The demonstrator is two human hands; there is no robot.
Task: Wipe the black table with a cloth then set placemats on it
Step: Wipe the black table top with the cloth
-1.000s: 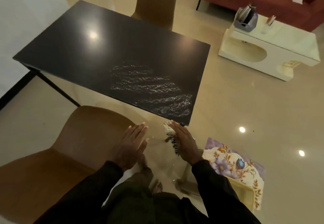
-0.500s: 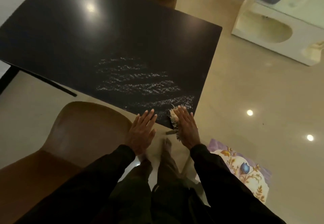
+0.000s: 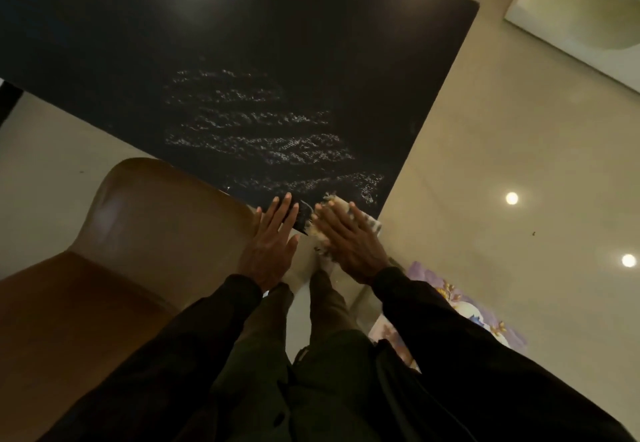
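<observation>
table [image 3: 242, 43]: one, black, wet streaks | cloth [image 3: 341, 211]: one, under flat right hand [image 3: 349, 237] at near corner | left hand [image 3: 272, 241]: flat, fingers spread, empty | chair [image 3: 149, 220]: one

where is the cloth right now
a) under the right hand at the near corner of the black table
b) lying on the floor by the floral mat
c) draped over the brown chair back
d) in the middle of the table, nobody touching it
a: the right hand lies flat on the cloth at the near corner of the black table.

Dim, soft, glare on black table [image 3: 242, 26]
</observation>
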